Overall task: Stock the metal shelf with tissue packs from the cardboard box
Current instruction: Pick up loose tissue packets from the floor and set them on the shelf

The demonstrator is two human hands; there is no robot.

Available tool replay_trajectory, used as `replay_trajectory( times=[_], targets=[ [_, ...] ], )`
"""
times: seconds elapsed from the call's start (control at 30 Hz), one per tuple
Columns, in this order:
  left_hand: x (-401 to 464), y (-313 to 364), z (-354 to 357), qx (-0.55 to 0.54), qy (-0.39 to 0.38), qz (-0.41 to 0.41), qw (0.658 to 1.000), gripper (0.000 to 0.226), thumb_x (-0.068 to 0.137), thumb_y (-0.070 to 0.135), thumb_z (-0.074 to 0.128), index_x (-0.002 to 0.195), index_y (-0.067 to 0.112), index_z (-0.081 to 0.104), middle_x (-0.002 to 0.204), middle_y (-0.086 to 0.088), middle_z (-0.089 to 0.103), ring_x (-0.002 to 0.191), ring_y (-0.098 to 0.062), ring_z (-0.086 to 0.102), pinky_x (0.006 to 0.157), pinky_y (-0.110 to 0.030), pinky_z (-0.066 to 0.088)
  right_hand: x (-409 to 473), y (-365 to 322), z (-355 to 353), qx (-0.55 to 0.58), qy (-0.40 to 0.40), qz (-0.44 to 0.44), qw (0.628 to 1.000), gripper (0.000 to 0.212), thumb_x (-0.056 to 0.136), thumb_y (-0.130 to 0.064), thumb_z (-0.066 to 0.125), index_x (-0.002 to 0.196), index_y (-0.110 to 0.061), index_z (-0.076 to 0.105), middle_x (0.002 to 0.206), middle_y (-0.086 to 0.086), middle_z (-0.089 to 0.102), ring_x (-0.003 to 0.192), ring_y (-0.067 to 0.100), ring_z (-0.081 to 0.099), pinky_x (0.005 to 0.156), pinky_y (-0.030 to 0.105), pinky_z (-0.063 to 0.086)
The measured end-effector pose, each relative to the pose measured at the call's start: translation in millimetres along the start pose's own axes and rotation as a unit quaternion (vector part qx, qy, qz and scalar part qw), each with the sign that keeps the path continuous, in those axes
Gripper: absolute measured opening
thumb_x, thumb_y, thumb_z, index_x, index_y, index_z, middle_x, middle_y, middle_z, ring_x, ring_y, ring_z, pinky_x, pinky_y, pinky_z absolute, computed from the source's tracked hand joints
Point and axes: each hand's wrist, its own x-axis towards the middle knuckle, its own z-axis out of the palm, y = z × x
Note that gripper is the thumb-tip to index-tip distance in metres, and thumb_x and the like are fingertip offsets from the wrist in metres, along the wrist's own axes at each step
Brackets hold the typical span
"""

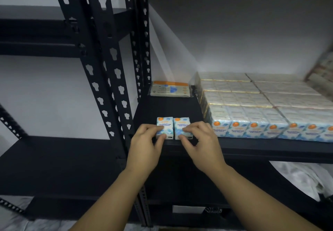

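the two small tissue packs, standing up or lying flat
Standing up: the two small tissue packs sit side by side at the shelf front edge, printed fronts facing out.

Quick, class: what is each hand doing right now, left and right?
Left hand: pinches the left mini tissue pack standing on the shelf.
Right hand: pinches the right mini tissue pack beside it.

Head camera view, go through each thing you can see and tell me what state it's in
Left hand: grips left tissue pack, standing at shelf front edge.
Right hand: grips right tissue pack, touching the left one.
Stocked packs: packed rows, right side.
Flat pack: lying at back.
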Motion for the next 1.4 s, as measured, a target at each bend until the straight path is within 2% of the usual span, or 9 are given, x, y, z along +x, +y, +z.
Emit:
replay_trajectory(
  times=[0.23,0.3,0.43,0.67,0.8,0.9,1.0,1.23,1.4],
  targets=[
    [4.0,5.2,1.5,0.03,0.001,-0.012,0.999,0.027,0.093,0.021,0.077,0.12,0.017,0.075,0.118,0.009,0.064,0.104,-0.004,0.06,0.084,0.005,0.035,4.4,-2.0,-0.4,-0.003,-0.038,-0.003,0.999,0.022,0.092,-0.02,0.078,0.113,-0.014,0.079,0.108,-0.01,0.064,0.106,0.006,0.053,0.09,0.01,0.039],
    [4.7,7.1,1.1,0.029,0.004,-0.012,1.0,0.032,0.093,0.023,0.076,0.124,0.019,0.072,0.121,0.01,0.061,0.105,-0.003,0.058,0.085,0.0,0.038,6.3,-3.3,-3.1,0.008,-0.039,-0.017,0.999,0.024,0.092,-0.021,0.078,0.115,-0.014,0.078,0.109,-0.011,0.064,0.108,0.006,0.053,0.092,0.013,0.041],
    [0.6,11.4,3.5,0.045,0.034,0.013,0.998,0.037,0.091,0.026,0.077,0.126,0.02,0.069,0.118,0.012,0.054,0.109,-0.009,0.057,0.088,-0.02,0.047,16.3,-4.1,-20.7,0.028,-0.022,-0.04,0.999,0.021,0.092,-0.02,0.078,0.113,-0.015,0.078,0.108,-0.01,0.065,0.107,0.009,0.056,0.092,0.022,0.046],
    [-1.5,22.8,21.7,0.142,0.026,0.127,0.981,0.031,0.088,0.034,0.08,0.117,0.026,0.077,0.117,0.007,0.066,0.112,-0.017,0.057,0.092,-0.04,0.053,56.1,-0.3,-65.3,0.01,0.006,-0.072,0.997,0.015,0.094,-0.024,0.075,0.106,-0.017,0.079,0.104,-0.007,0.067,0.106,0.01,0.057,0.091,0.023,0.046],
    [4.5,29.2,29.4,0.173,-0.005,0.138,0.975,0.026,0.089,0.035,0.079,0.114,0.031,0.078,0.112,0.012,0.069,0.109,-0.014,0.06,0.093,-0.036,0.051,85.7,21.9,-82.1,-0.036,0.031,-0.013,0.999,0.02,0.091,-0.033,0.073,0.101,-0.017,0.078,0.103,0.0,0.072,0.106,0.024,0.059,0.092,0.041,0.049],
    [11.1,30.0,31.6,0.179,-0.007,0.128,0.975,0.019,0.089,0.032,0.079,0.108,0.029,0.079,0.107,0.014,0.069,0.104,-0.013,0.061,0.089,-0.033,0.053,104.2,47.5,-93.1,-0.144,-0.072,0.092,0.983,0.045,0.091,-0.05,0.067,0.124,-0.021,0.072,0.132,0.003,0.068,0.126,0.031,0.054,0.103,0.045,0.046],
    [23.3,30.7,32.9,0.186,-0.013,0.115,0.976,0.018,0.09,0.03,0.078,0.107,0.027,0.081,0.106,0.012,0.071,0.103,-0.014,0.063,0.083,-0.034,0.056,108.7,67.2,-98.1,-0.132,-0.125,0.162,0.97,0.061,0.09,-0.062,0.061,0.138,-0.025,0.065,0.148,0.001,0.058,0.13,0.03,0.056,0.108,0.046,0.045],
    [75.7,26.4,46.5,0.196,-0.061,0.096,0.974,0.027,0.096,0.036,0.069,0.121,0.027,0.076,0.125,0.005,0.068,0.123,-0.018,0.056,0.099,-0.035,0.05,107.0,68.2,-92.0,-0.167,-0.129,0.155,0.965,0.056,0.094,-0.06,0.052,0.138,-0.029,0.064,0.144,-0.003,0.061,0.134,0.025,0.05,0.113,0.045,0.036],
    [111.8,20.5,56.7,0.181,-0.072,0.075,0.978,0.028,0.096,0.034,0.07,0.122,0.024,0.075,0.124,0.001,0.066,0.121,-0.019,0.055,0.098,-0.036,0.048,106.7,67.8,-93.2,-0.175,-0.133,0.152,0.963,0.055,0.095,-0.061,0.049,0.139,-0.031,0.063,0.146,-0.005,0.059,0.135,0.022,0.047,0.113,0.044,0.033]
  ],
)
